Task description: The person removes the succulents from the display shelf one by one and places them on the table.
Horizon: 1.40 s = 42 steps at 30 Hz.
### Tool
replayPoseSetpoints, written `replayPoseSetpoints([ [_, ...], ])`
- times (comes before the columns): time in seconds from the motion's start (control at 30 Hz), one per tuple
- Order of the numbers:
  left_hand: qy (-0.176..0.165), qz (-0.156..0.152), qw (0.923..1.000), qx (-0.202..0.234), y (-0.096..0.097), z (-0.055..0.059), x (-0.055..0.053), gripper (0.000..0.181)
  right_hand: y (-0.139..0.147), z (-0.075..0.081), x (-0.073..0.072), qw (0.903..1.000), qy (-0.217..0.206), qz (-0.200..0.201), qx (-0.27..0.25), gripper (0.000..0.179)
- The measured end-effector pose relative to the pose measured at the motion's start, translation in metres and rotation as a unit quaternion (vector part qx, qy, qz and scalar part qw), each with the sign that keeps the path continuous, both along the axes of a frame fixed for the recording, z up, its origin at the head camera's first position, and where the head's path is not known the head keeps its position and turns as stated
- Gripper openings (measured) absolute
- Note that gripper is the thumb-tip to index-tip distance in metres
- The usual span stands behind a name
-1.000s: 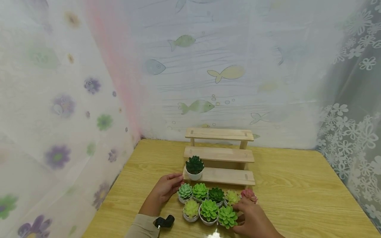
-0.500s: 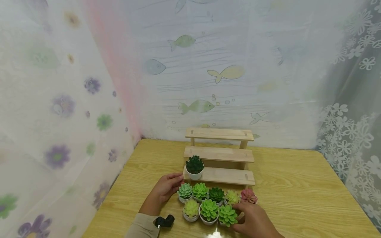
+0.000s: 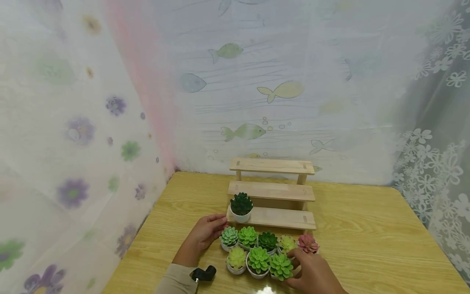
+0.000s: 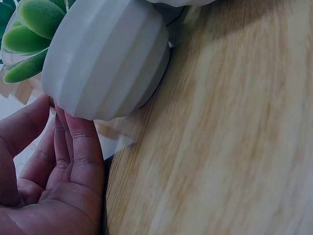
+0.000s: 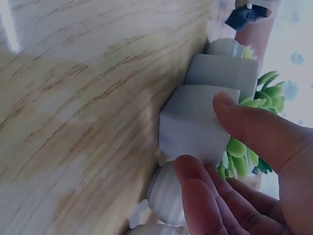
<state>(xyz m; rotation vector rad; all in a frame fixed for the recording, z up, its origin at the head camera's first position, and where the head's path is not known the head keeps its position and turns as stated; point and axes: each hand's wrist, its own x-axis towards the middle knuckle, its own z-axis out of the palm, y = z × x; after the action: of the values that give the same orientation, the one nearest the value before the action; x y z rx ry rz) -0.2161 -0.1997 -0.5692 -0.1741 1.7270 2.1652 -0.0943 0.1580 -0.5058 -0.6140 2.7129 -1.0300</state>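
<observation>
My right hand (image 3: pixel 312 271) pinches the faceted white pot (image 5: pixel 195 122) of the bright green succulent (image 3: pixel 281 266) at the front right of a group. In the right wrist view its thumb lies on the pot's side, with the fingertips at another side. My left hand (image 3: pixel 202 237) holds the left end of the lowest step of a wooden plant stand (image 3: pixel 282 217); its fingertips are partly hidden behind a ribbed white pot (image 4: pixel 107 58) in the left wrist view. A dark green succulent (image 3: pixel 241 204) stands on that step, at its left end.
Several potted succulents stand in two rows before the stand, among them a pale green one (image 3: pixel 229 237), a yellow-green one (image 3: pixel 236 257) and a pink one (image 3: pixel 308 243). A black device (image 3: pixel 203 273) sits at my left cuff. Patterned curtains enclose the wooden table (image 3: pixel 367 237).
My right hand has drawn slightly down from the pink succulent, which shows more fully. The succulent it holds has shifted very slightly. My left hand stays at the stand.
</observation>
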Motion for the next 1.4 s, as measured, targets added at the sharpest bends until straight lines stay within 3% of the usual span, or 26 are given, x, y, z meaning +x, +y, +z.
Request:
replayPoseSetpoints([
  [0.63, 0.000, 0.001, 1.0000, 0.002, 0.001, 0.000, -0.001, 0.041, 0.001, 0.044, -0.003, 0.9997, 0.023, 0.010, -0.009, 0.062],
  [1.13, -0.001, 0.002, 1.0000, 0.004, 0.001, 0.000, -0.002, 0.041, -0.010, 0.063, -0.046, 0.9910, 0.114, -0.054, 0.045, 0.059],
  [1.4, 0.001, -0.001, 1.0000, 0.004, 0.000, -0.001, -0.001, 0.038, -0.022, 0.071, -0.076, 0.9906, 0.101, -0.071, 0.059, 0.060],
])
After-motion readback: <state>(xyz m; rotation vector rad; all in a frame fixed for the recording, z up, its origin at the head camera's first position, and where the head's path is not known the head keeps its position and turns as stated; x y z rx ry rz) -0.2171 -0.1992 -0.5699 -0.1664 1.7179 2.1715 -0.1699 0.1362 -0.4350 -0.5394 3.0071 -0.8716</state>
